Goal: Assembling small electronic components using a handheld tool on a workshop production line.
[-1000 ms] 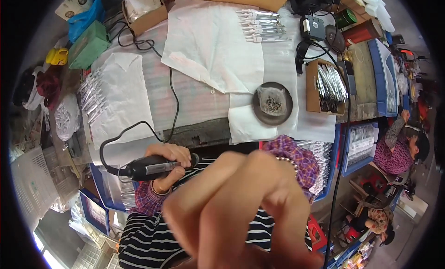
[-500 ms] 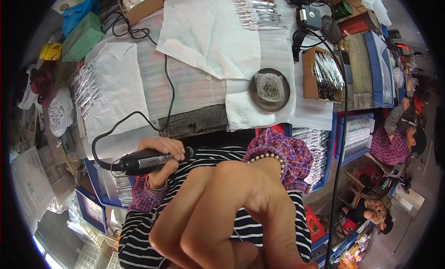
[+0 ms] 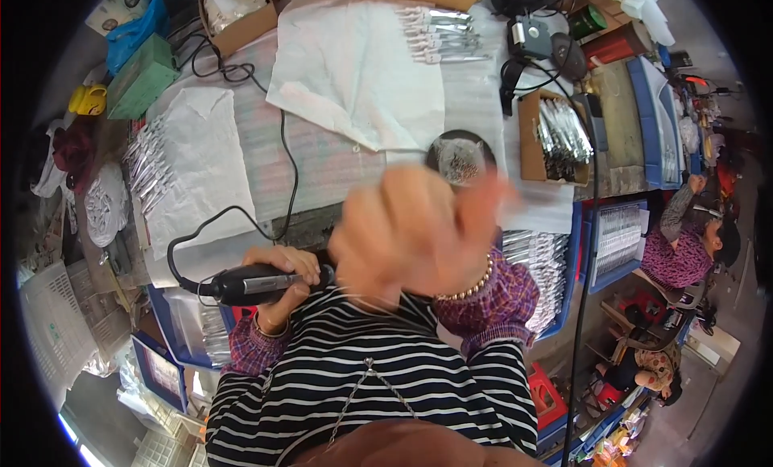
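My left hand (image 3: 283,262) is closed around a black-and-silver corded power screwdriver (image 3: 240,287), held level with its tip pointing right. My right hand (image 3: 407,229) is smeared by motion over the near table edge, in front of my striped shirt. Its fingers cannot be made out, nor whether they hold anything. Just beyond it is a dark round dish (image 3: 436,151), partly covered by the hand, with a clear plastic bag (image 3: 463,163) of small metal pieces in it. Slender silver metal pieces (image 3: 443,34) lie in a row on white sheeting (image 3: 354,80) at the back.
More silver pieces (image 3: 149,161) lie on a white cloth at left. A cardboard box (image 3: 528,137) of them stands right of the dish. Blue bins (image 3: 592,266) flank me. A black cord (image 3: 295,153) crosses the table. Co-workers (image 3: 684,245) sit at far right.
My right hand has moved away from close in front of the camera, out toward the table and the dish. The left hand keeps its hold on the screwdriver, almost unmoved.
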`<state>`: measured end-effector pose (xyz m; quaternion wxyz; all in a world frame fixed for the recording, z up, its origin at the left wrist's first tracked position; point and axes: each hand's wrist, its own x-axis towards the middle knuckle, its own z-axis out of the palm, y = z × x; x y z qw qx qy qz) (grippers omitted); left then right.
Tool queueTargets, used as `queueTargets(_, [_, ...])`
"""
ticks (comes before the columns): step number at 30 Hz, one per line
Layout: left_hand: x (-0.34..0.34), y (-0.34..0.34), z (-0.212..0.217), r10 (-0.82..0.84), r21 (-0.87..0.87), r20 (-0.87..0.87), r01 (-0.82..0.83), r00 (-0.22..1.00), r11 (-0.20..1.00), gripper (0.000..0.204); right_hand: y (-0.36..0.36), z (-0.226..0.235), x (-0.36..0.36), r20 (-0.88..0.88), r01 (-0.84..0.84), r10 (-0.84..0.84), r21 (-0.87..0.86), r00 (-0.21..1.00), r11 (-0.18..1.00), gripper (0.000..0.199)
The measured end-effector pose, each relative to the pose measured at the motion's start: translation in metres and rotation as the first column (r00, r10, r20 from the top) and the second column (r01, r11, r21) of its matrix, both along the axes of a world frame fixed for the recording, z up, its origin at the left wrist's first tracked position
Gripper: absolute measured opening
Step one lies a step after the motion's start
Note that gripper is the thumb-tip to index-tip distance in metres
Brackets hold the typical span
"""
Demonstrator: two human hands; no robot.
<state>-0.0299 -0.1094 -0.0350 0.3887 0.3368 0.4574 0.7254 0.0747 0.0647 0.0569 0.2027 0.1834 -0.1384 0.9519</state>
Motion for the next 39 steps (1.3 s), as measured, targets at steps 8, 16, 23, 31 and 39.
queueTargets(8, [0.000,0.008,-0.003,-0.053,0.089,0.099,0.044,0.994,0.995,0.033,0.062,-0.083,0.015,0.440,0.214,0.044,-0.519,0.897,0.827,0.040])
queueTargets(16, [-0.003,0.012,-0.006,-0.048,0.077,0.104,0.040,0.993,0.996,0.033,0.068,-0.097,0.022,0.468,0.249,0.019,-0.504,0.884,0.827,0.040])
queueTargets(23, [-0.003,0.013,-0.007,-0.048,0.083,0.131,0.037,0.990,0.996,0.032,0.080,-0.102,0.027,0.490,0.199,-0.035,-0.287,0.871,0.937,0.035])
queueTargets(31, [-0.005,0.012,-0.012,-0.030,0.064,0.122,0.022,0.992,0.998,0.030,0.173,-0.124,0.025,0.022,-0.393,-0.988,0.918,0.156,-0.041,0.035])
queueTargets(39, [-0.012,0.008,-0.020,0.004,0.019,0.080,-0.005,0.997,1.000,0.031,0.187,-0.162,0.019,-0.340,-0.755,-0.904,0.512,0.259,-0.409,0.046])
